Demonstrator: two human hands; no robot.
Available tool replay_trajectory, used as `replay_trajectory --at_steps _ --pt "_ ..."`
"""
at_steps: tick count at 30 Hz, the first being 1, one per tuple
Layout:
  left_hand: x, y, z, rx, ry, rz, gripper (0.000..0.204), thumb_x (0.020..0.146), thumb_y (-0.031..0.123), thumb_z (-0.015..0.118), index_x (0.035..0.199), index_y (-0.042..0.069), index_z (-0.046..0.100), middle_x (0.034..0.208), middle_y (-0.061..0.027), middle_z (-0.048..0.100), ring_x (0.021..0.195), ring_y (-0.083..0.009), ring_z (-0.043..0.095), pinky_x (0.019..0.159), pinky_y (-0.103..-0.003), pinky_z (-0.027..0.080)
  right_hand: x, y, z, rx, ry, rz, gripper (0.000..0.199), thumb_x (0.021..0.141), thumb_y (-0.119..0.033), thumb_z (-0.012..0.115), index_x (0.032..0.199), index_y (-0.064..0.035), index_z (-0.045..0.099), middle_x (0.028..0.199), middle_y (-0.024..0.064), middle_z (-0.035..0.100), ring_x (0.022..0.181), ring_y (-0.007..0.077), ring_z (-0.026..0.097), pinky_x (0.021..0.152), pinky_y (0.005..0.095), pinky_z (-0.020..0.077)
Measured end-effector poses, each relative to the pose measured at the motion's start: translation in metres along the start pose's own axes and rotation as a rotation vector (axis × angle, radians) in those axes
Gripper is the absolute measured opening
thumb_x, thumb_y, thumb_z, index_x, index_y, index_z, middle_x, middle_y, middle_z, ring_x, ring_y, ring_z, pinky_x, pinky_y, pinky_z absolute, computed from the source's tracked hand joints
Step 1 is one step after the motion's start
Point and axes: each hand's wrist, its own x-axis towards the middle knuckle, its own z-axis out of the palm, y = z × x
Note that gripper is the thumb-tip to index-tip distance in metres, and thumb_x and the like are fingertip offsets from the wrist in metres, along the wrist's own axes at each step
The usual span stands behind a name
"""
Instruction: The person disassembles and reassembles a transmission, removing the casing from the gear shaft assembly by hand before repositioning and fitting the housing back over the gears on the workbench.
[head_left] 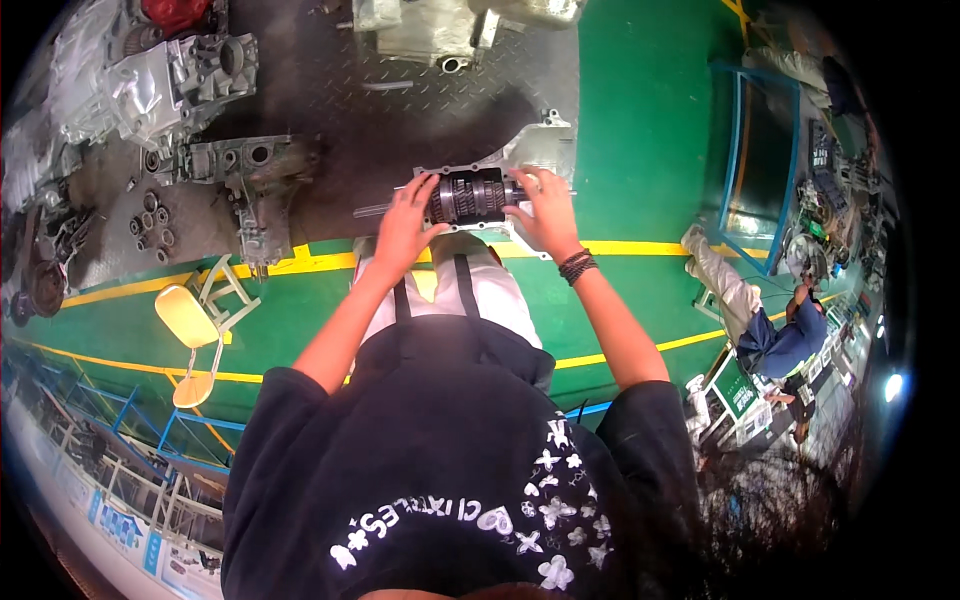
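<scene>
A metal gear shaft [467,198] with several toothed gears lies crosswise in an open light-grey gearbox housing [545,150] in front of me. My left hand [405,222] curves round its left end, fingertips at the far side and thumb at the near side, close to the housing's rim. At the other end my right hand [546,210] does the same, fingers bent over the far side and thumb against the shaft. The palms hide the exact contact. A thin metal rod [371,211] sticks out beside my left hand.
Large gearbox castings [165,90] and several loose bearing rings [152,220] occupy the left of the dark tread-plate surface [340,60]. Another casting [425,35] is at the far side. A yellow-seated chair [186,316] stands left; a seated person [785,335] works at the right.
</scene>
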Motion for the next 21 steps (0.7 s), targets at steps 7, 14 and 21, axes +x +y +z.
replay_trajectory --at_steps 7,14,21 --pt "-0.011 -0.008 0.022 0.138 0.161 -0.036 0.067 0.078 0.036 0.077 0.134 0.009 0.052 0.131 -0.0093 0.055 0.113 -0.0338 0.057 0.094 -0.044 0.049 -0.004 0.019 -0.008 0.119 0.067 0.031 0.031 0.082 -0.021 0.073 0.112 -0.0121 0.070 0.106 0.0071 0.065 0.096 0.0295 0.062 0.089 0.0398 0.0481" --pt "-0.005 0.005 0.023 0.200 0.129 -0.143 0.065 0.071 0.035 0.081 0.124 0.007 0.055 0.125 -0.0076 0.057 0.105 -0.0349 0.060 0.088 -0.043 0.051 0.003 0.058 -0.013 0.397 -0.106 0.150 0.028 0.080 -0.023 0.077 0.104 -0.0099 0.071 0.101 0.0107 0.068 0.087 0.0313 0.066 0.074 0.0394 0.0523" --pt "-0.001 0.010 0.020 0.178 0.097 -0.183 0.064 0.067 0.031 0.084 0.119 0.005 0.056 0.118 -0.0089 0.058 0.099 -0.0353 0.061 0.083 -0.045 0.052 0.016 0.074 -0.020 0.339 -0.289 0.182 0.029 0.080 -0.032 0.077 0.095 -0.0082 0.073 0.087 0.0138 0.071 0.079 0.0327 0.067 0.072 0.0402 0.0520"
